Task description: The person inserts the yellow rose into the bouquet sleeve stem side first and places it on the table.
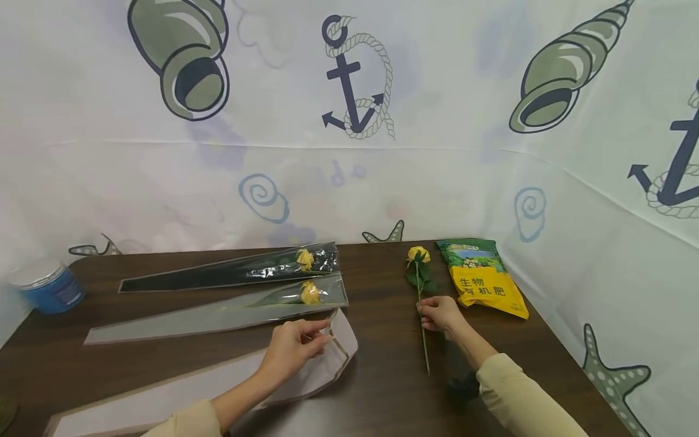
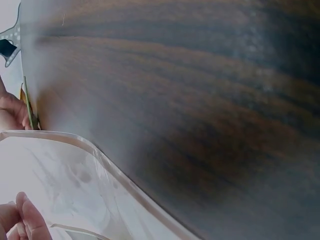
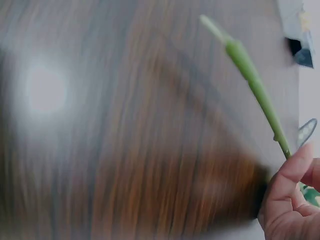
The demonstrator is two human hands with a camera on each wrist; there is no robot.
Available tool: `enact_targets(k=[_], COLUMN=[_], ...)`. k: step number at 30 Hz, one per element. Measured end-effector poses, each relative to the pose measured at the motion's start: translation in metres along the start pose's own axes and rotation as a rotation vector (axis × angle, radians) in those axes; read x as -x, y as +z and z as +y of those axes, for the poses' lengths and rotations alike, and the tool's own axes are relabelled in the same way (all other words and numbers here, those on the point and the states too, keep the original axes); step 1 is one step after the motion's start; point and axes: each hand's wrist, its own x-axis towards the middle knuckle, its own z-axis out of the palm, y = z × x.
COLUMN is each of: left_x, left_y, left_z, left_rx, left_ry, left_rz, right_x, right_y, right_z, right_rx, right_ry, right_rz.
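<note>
Between thumb and fingers my right hand point(image 1: 440, 315) pinches the stem of a yellow rose point(image 1: 418, 253). The bloom points to the back of the table and the bare stem end toward me. In the right wrist view the green stem point(image 3: 257, 92) juts out past my fingertips. My left hand point(image 1: 295, 346) pinches the open end of a long white flower sleeve point(image 1: 191, 391) with a tan border. That end is lifted and bowed, while the narrow end lies at the front left. In the left wrist view the sleeve's curved edge point(image 2: 117, 175) spreads beyond my fingers.
Behind lie two sleeves with a yellow rose in each, one black point(image 1: 202, 280) and one grey point(image 1: 185, 321). A green and yellow fertilizer bag point(image 1: 483, 282) is at the back right, a blue jar point(image 1: 53, 291) at the left. A printed cloth hangs behind the brown table point(image 1: 382, 388).
</note>
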Motion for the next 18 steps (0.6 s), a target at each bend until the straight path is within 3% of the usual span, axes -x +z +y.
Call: enact_targets(k=[6, 12, 18], left_x=[-0.005, -0.011, -0.006], left_y=[0.004, 0.010, 0.006], left_z=[-0.001, 0.000, -0.001], left_rx=[0.023, 0.032, -0.002], left_ry=[0.015, 0.049, 0.023], left_rz=[-0.016, -0.042, -0.018], right_x=[0.010, 0.026, 0.032], right_y=[0.012, 0.019, 0.043], right_z=[-0.016, -0.048, -0.065], right_rx=[-0.257, -0.551, -0.660], right_ry=[-0.001, -0.090, -0.149], right_rz=[-0.082, -0.030, 0.014])
